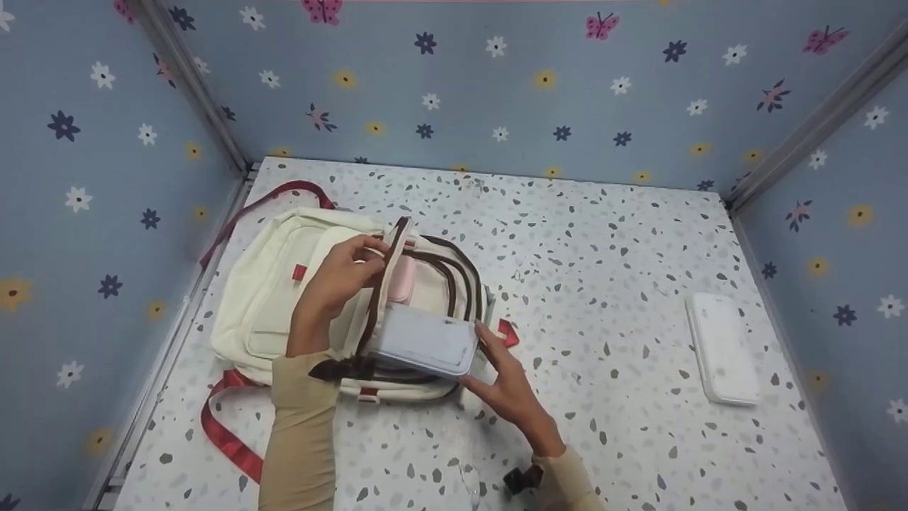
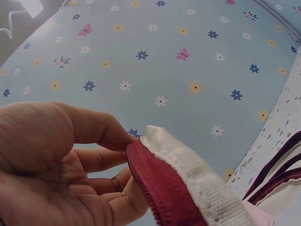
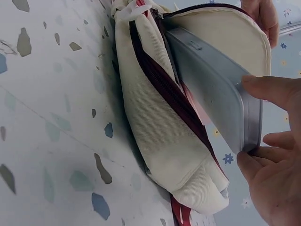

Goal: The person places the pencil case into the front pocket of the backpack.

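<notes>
A cream backpack (image 1: pixel 284 284) with dark red zips lies flat on the table, its front pocket unzipped. My left hand (image 1: pixel 340 277) pinches the edge of the pocket flap (image 2: pixel 169 179) between thumb and fingers and holds it raised. With thumb and fingertips, my right hand (image 1: pixel 511 387) grips the outer end of a pale grey-blue rectangular case (image 1: pixel 425 341). Its other end sits inside the pocket opening, as the right wrist view shows. Beside the case, a pink item (image 1: pixel 401 279) is partly hidden in the pocket.
A white rectangular case (image 1: pixel 722 349) lies at the right side of the speckled table (image 1: pixel 603 284). Red straps (image 1: pixel 230 433) trail from the backpack at the left. Flower-patterned walls (image 1: pixel 482 92) enclose the back and both sides.
</notes>
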Demonstrator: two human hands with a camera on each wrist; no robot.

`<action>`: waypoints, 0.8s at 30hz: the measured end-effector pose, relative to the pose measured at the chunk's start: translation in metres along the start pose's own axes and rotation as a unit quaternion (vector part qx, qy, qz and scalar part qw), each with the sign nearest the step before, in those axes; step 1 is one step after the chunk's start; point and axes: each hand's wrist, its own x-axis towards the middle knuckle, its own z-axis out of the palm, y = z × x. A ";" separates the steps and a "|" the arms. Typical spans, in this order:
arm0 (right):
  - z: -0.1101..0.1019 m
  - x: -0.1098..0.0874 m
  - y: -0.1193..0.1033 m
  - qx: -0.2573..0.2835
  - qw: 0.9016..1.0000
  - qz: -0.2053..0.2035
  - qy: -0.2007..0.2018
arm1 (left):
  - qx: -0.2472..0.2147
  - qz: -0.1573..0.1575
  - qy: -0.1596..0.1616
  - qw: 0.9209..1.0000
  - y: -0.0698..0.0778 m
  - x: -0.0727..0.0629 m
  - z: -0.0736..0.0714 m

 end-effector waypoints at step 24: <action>0.057 0.015 0.028 -0.098 0.994 -0.001 0.040 | -0.003 0.007 0.015 1.000 -0.003 -0.002 -0.001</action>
